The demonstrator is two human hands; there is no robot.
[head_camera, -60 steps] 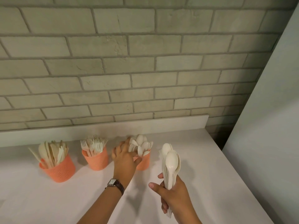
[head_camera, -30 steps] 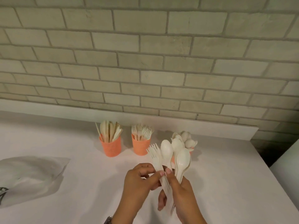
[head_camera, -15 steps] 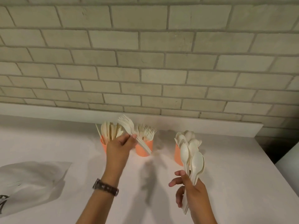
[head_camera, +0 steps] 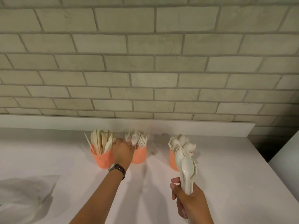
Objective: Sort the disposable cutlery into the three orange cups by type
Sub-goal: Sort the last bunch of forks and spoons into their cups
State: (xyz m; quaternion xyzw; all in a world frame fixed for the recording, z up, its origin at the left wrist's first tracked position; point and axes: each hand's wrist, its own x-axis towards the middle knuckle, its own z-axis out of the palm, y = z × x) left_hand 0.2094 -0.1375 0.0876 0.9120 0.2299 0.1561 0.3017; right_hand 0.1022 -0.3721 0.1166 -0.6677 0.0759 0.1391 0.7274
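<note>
Left hand [head_camera: 123,151]: a fork [head_camera: 134,140] is being pinched at the rim of the middle orange cup [head_camera: 140,156], among the forks standing there. Right hand [head_camera: 189,201]: a bundle of white spoons [head_camera: 187,165] is being clasped upright, in front of the spoon cup [head_camera: 172,161]. Knife cup [head_camera: 102,160]: being kept leftmost, filled. Progress: judged nearly done, with only the held fork and spoons being left outstanding. White bag [head_camera: 27,196]: lying on the countertop [head_camera: 226,167], contents unclear.
</note>
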